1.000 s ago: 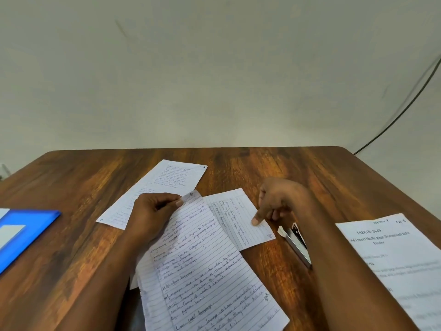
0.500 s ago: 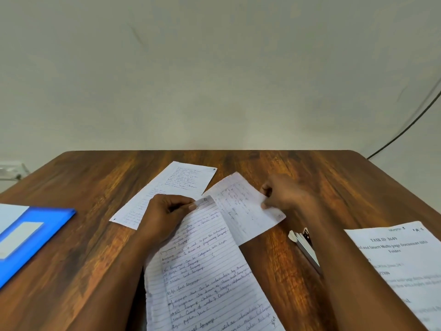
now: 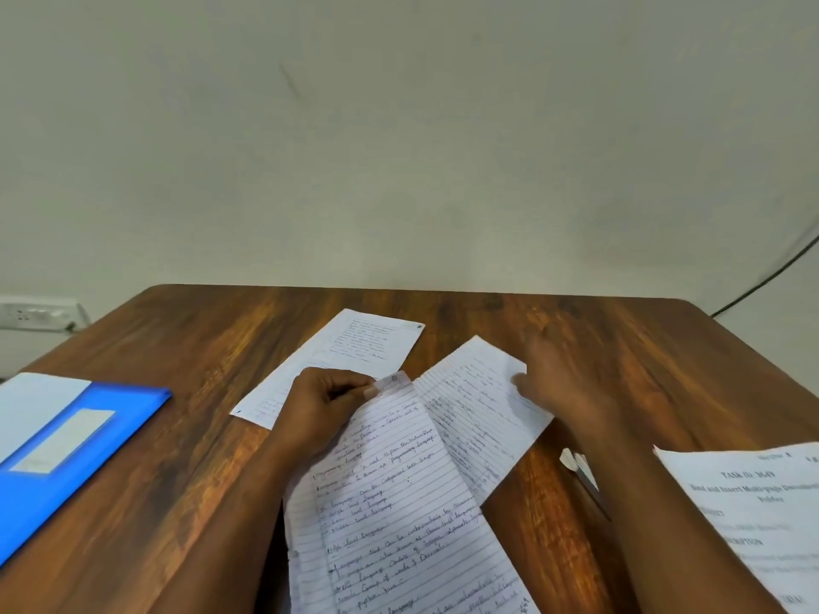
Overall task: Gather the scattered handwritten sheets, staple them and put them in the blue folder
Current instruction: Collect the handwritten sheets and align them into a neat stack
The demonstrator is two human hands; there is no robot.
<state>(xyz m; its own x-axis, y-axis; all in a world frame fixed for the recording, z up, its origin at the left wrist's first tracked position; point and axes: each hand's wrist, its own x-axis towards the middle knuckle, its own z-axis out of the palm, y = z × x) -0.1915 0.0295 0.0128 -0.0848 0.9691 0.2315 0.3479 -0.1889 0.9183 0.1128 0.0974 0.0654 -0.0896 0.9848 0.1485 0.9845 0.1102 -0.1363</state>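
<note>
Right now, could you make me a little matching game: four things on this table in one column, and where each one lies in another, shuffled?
Things:
1. blue folder
2. stapler
3. printed task sheet
4. far handwritten sheet

Places:
A. at the table's right edge
B. beyond the left hand, flat on the wood
C. at the table's left edge
D. just beside the right forearm, partly hidden by it

Pairs: 1-C, 2-D, 3-A, 4-B
</note>
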